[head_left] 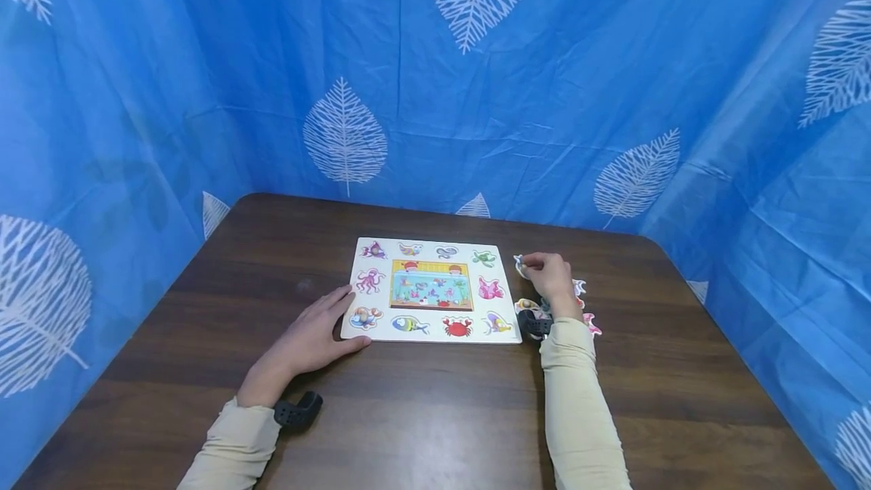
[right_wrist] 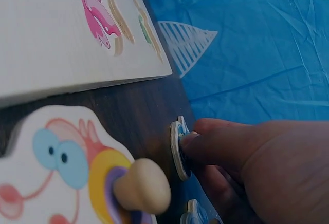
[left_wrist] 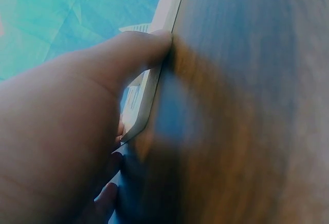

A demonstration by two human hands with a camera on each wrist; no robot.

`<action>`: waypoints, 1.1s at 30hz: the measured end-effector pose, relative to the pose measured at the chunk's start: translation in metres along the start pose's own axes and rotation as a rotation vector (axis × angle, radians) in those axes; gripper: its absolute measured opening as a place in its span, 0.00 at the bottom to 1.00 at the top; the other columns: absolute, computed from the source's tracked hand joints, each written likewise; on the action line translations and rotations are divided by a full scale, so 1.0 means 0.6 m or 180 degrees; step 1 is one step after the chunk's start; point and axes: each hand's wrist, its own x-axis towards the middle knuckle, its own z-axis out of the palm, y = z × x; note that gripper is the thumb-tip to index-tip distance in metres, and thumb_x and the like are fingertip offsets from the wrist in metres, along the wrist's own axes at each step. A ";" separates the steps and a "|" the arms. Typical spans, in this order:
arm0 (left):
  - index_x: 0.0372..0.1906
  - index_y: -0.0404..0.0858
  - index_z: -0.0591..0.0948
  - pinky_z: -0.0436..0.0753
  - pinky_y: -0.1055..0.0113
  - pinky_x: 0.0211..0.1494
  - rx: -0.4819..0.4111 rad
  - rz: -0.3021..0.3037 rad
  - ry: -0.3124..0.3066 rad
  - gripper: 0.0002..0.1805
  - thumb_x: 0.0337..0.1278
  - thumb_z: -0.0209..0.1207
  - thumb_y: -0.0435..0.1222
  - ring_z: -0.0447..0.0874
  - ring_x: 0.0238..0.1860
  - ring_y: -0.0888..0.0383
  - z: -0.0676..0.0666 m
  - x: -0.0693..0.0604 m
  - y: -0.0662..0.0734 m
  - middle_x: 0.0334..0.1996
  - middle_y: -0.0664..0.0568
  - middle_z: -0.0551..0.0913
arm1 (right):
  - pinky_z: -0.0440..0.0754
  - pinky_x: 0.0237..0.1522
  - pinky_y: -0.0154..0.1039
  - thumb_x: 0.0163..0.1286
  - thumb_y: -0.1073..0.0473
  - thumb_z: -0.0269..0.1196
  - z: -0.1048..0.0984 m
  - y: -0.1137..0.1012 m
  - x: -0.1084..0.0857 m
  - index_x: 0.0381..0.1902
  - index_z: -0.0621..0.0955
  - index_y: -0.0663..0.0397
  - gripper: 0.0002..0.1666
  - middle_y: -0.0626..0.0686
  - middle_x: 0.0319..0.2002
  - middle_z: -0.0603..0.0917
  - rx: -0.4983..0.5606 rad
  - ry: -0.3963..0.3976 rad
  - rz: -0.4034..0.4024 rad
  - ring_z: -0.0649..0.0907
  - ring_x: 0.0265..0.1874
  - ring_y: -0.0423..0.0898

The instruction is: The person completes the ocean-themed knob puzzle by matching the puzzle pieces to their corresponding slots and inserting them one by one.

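Note:
A white wooden puzzle board (head_left: 435, 252) with sea-animal pictures round an aquarium scene lies on the table. My left hand (head_left: 309, 342) rests at its near left corner, thumb along the front edge and fingers against the left side. In the left wrist view the thumb (left_wrist: 139, 49) touches the board's edge (left_wrist: 146, 98). Beyond the board's right side, my right hand (head_left: 550, 278) pinches a small blue-and-white puzzle piece (right_wrist: 177, 149) between thumb and fingers. The fingers cover much of its picture. In the right wrist view a pink cut-out (right_wrist: 97, 13) in the board shows as a recess.
Several loose puzzle pieces lie under and beside my right wrist, among them a pink one (head_left: 592, 324). A big-eyed piece with a wooden knob (right_wrist: 149, 185) is close to the right wrist camera. Blue leaf-print curtains (head_left: 408, 134) surround the brown table (head_left: 422, 414).

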 end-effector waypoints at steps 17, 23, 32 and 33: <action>0.78 0.30 0.63 0.64 0.34 0.75 0.0014 0.0003 -0.0034 0.52 0.61 0.66 0.59 0.59 0.77 0.32 -0.001 0.002 -0.001 0.79 0.35 0.59 | 0.79 0.61 0.56 0.75 0.63 0.64 -0.004 0.001 -0.005 0.55 0.87 0.60 0.14 0.64 0.54 0.87 -0.0021 -0.0046 -0.0003 0.83 0.55 0.61; 0.78 0.30 0.63 0.64 0.34 0.75 0.0010 0.0004 -0.0029 0.52 0.61 0.66 0.59 0.59 0.77 0.32 -0.001 0.000 -0.001 0.79 0.35 0.60 | 0.81 0.59 0.55 0.74 0.63 0.64 -0.003 0.000 -0.006 0.53 0.87 0.61 0.13 0.64 0.52 0.88 -0.0033 -0.0005 -0.0027 0.85 0.53 0.60; 0.78 0.30 0.62 0.63 0.34 0.76 -0.0002 0.0006 -0.0010 0.52 0.61 0.67 0.59 0.59 0.77 0.32 -0.001 0.001 -0.001 0.79 0.35 0.59 | 0.81 0.58 0.53 0.74 0.61 0.65 -0.007 0.000 -0.005 0.53 0.87 0.61 0.14 0.63 0.53 0.88 0.0016 0.0003 0.0012 0.84 0.51 0.58; 0.79 0.31 0.62 0.63 0.34 0.76 -0.0009 -0.0005 -0.0014 0.52 0.61 0.67 0.59 0.58 0.78 0.32 0.000 0.002 -0.001 0.79 0.35 0.59 | 0.81 0.57 0.53 0.74 0.61 0.65 -0.008 0.000 -0.005 0.53 0.87 0.61 0.14 0.63 0.53 0.88 0.0014 -0.0001 0.0009 0.84 0.51 0.58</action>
